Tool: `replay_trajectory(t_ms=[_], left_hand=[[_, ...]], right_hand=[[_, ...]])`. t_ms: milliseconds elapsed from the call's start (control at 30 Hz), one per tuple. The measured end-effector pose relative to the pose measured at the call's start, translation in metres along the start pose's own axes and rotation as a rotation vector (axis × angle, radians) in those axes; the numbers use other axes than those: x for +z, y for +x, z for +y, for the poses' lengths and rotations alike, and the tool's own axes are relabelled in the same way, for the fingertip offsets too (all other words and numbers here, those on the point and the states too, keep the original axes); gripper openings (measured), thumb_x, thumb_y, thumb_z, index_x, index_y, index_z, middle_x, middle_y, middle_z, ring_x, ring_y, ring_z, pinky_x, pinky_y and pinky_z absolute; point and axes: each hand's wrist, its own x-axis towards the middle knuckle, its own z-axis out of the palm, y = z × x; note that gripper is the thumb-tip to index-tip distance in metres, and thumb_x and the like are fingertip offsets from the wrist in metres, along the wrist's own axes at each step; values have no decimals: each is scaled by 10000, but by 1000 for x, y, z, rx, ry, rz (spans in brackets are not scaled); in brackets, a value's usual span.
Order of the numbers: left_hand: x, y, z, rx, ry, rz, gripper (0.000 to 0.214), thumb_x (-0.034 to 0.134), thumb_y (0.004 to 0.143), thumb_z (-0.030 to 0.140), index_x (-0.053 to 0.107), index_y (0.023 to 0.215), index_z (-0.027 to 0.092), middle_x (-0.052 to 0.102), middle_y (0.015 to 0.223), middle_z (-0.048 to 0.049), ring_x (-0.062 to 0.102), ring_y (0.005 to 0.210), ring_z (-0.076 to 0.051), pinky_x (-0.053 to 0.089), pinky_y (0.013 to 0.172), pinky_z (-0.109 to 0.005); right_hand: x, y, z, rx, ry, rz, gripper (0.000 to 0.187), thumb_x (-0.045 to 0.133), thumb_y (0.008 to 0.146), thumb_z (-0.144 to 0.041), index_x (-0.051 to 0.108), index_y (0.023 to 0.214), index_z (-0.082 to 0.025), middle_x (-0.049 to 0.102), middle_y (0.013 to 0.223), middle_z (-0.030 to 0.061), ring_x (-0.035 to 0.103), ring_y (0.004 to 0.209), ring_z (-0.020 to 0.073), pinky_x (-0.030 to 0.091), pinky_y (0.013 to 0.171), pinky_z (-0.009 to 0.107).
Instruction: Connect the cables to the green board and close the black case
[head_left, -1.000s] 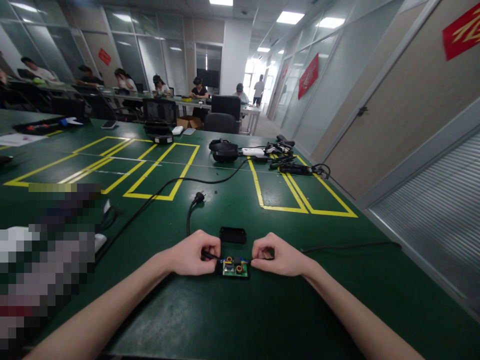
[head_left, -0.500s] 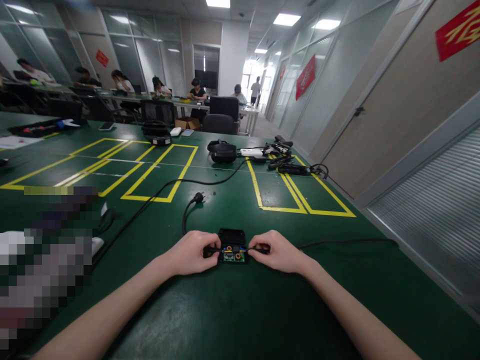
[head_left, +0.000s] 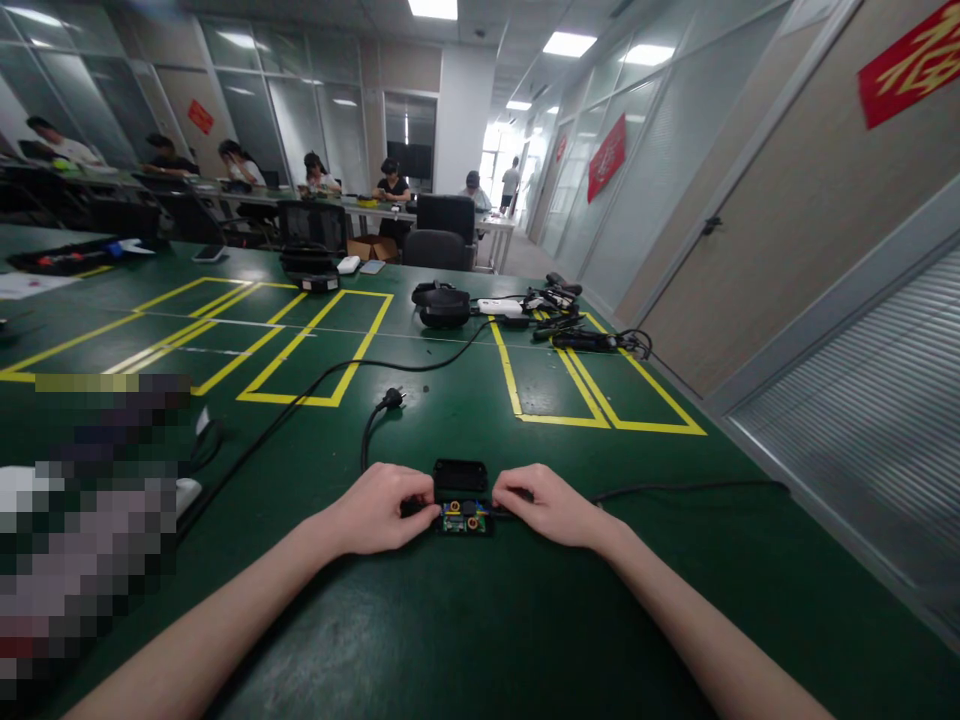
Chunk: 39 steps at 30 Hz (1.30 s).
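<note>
Presently, at the left of the work area, a plug (head_left: 392,400) lies on the green bench (head_left: 420,640), its black cord (head_left: 365,440) running down behind the left hand (head_left: 386,508). That hand is drawn in narrow, thumb and fingertips about the cord's end at the left end of an open black case. Less cord shows between its fingers than half a second ago.

Centrally, the case holds a green circuit board (head_left: 455,522) with two copper-wound rings, component side up. It sits between the hands, roughly level with the fingertips on both sides. One second ago bare bench separated it from the black cover (head_left: 460,475); now it lies just in front of that cover. The cover is beyond the board, also between the hands.

To the right, the right hand (head_left: 551,505) is curled, fingertips beside the case's right end. Half a second ago a black lead was plainly visible between its fingers; now a dark length shows beneath them, and grip cannot be confirmed. A black cable (head_left: 675,487) extends rightward across the bench.
</note>
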Motion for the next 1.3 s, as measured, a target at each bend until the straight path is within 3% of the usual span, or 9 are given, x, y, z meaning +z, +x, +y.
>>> replay_trajectory(t_ms=[100,233,433,667,867,1067,1300], left_hand=[[0,2,0,25,55,-16,301,563,987,254,562,696,180,572,672,17,527,590,-123,336,579,-236],[1,3,0,33,58,-22,266,580,983,242,587,725,182,595,727,3,575,685,-146,385,640,-240],[1,4,-2,-72,3,-66,253,605,974,283,618,743,180,613,748,5,577,670,-142,380,619,-239],[0,5,-2,-119,4,-53,256,606,979,326,649,771,184,647,768,0,593,675,-144,385,627,-239],[2,6,0,-142,-41,-47,260,588,964,341,633,762,185,630,741,5,577,662,-151,383,623,-246],[3,8,0,-165,-69,-60,252,595,947,343,612,753,184,627,761,-6,584,731,-174,392,659,-257],[2,7,0,-156,-51,-79,292,554,985,341,604,742,187,621,699,4,565,655,-163,357,623,-260]], right_hand=[[3,1,-3,-7,-138,-5,269,539,970,-231,595,712,-180,589,685,2,505,620,132,328,621,257],[7,1,-3,-18,-242,-5,257,561,941,-179,551,684,-187,565,668,-3,491,619,135,309,621,256],[9,3,-3,-31,-257,16,222,578,873,-124,528,668,-193,533,663,-24,470,606,124,296,615,245],[14,8,-3,20,-338,41,288,549,989,-208,570,702,-191,627,683,9,532,612,138,273,613,257],[18,11,-7,88,-463,74,268,537,991,-225,621,738,-196,672,681,28,582,596,155,241,599,277],[23,17,-15,174,-487,136,275,558,969,-242,629,706,-201,688,667,35,602,591,167,227,586,289],[30,22,-22,313,-484,197,212,590,951,-277,615,749,-218,667,650,12,602,601,173,216,586,292]])
